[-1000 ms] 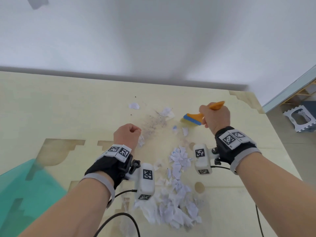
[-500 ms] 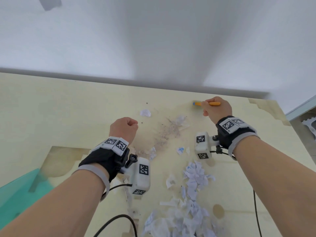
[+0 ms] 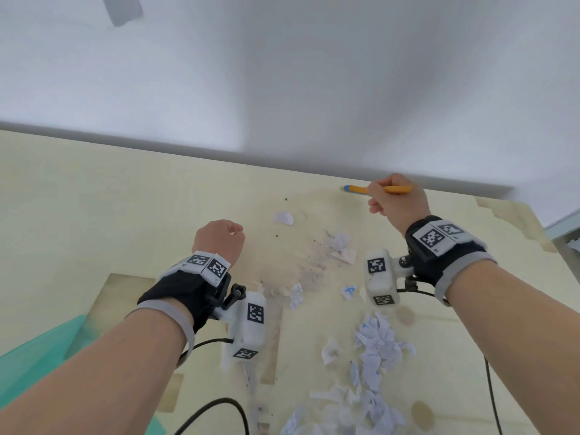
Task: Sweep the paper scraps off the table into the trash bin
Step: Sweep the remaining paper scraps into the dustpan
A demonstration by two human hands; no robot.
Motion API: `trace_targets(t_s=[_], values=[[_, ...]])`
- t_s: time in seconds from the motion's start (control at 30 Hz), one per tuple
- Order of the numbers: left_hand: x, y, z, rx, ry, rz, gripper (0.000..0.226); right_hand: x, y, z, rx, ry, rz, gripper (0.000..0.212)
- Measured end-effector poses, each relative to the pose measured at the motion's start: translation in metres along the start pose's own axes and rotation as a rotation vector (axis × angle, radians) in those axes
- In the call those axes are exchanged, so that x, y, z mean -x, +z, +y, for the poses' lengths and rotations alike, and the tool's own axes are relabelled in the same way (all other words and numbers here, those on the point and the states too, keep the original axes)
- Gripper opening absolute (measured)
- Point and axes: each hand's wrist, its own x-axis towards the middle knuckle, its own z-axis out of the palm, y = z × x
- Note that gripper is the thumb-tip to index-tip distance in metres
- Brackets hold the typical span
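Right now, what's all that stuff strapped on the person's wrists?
Both hands, left and right, are bare. Each wrist wears a black wrap with a grey edge, white square-patterned tags, and a white box on a bracket. Black cables trail away.

The right hand (image 3: 397,204) grips an orange brush (image 3: 376,189) near the table (image 3: 94,199)'s far edge. Paper scraps (image 3: 376,343) lie well behind its fingers (image 3: 378,209). The left hand (image 3: 219,238) is fisted, empty, with 1 scrap (image 3: 283,218) just beyond its knuckles.

Bright even light, soft motion blur
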Motion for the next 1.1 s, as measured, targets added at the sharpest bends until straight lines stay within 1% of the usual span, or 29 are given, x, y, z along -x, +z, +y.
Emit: trace_targets(t_s=[0.03,0.1,0.17,0.23,0.3,0.37,0.4,0.47,0.53,0.6,0.67,0.73,0.83,0.93,1.0,1.07,1.1], values=[[-0.001,-0.002,-0.003,-0.006,-0.001,0.000,0.029,-0.002,0.007,-0.002,0.037,0.013,-0.043,0.022],[-0.004,-0.006,-0.006,-0.046,0.005,-0.025,0.032,0.000,0.016,-0.007,0.104,0.013,-0.109,0.019],[-0.007,-0.008,-0.008,-0.121,0.024,-0.095,0.037,0.007,0.021,-0.008,0.119,0.008,-0.140,0.013],[-0.009,-0.010,-0.008,-0.175,0.030,-0.161,0.040,0.013,0.020,-0.007,0.089,0.017,-0.132,0.020],[-0.009,-0.012,-0.010,-0.191,0.026,-0.186,0.043,0.015,0.017,-0.009,0.005,0.031,-0.069,0.021],[-0.010,-0.012,-0.009,-0.221,0.032,-0.189,0.044,0.012,0.015,-0.015,-0.084,0.015,0.000,0.017],[-0.011,-0.012,-0.010,-0.241,0.030,-0.191,0.045,0.009,0.018,-0.019,-0.106,-0.012,0.000,0.016],[-0.012,-0.012,-0.010,-0.281,0.009,-0.180,0.044,0.005,0.031,-0.025,-0.099,-0.072,-0.054,0.011],[-0.013,-0.011,-0.011,-0.338,0.017,-0.137,0.044,0.003,0.050,-0.031,-0.063,-0.103,-0.124,0.007],[-0.013,-0.009,-0.013,-0.376,0.045,-0.100,0.041,0.002,0.069,-0.034,-0.042,-0.113,-0.180,0.006],[-0.014,-0.007,-0.014,-0.378,0.055,-0.096,0.040,0.001,0.084,-0.039,-0.001,-0.124,-0.227,0.005],[-0.013,-0.007,-0.016,-0.363,0.051,-0.109,0.045,0.001,0.090,-0.042,0.079,-0.115,-0.244,0.007],[-0.013,-0.004,-0.018,-0.359,0.067,-0.101,0.047,0.006,0.078,-0.042,0.162,-0.066,-0.194,0.014],[-0.012,-0.004,-0.018,-0.345,0.074,-0.116,0.043,0.017,0.055,-0.034,0.203,-0.011,-0.161,0.023],[-0.011,-0.004,-0.018,-0.351,0.078,-0.131,0.040,0.020,0.040,-0.031,0.138,0.006,-0.114,0.023],[-0.009,-0.004,-0.017,-0.356,0.073,-0.147,0.041,0.019,0.035,-0.033,0.020,-0.009,-0.042,0.017],[-0.008,-0.004,-0.017,-0.353,0.069,-0.151,0.042,0.018,0.037,-0.036,-0.020,-0.030,-0.032,0.016]])
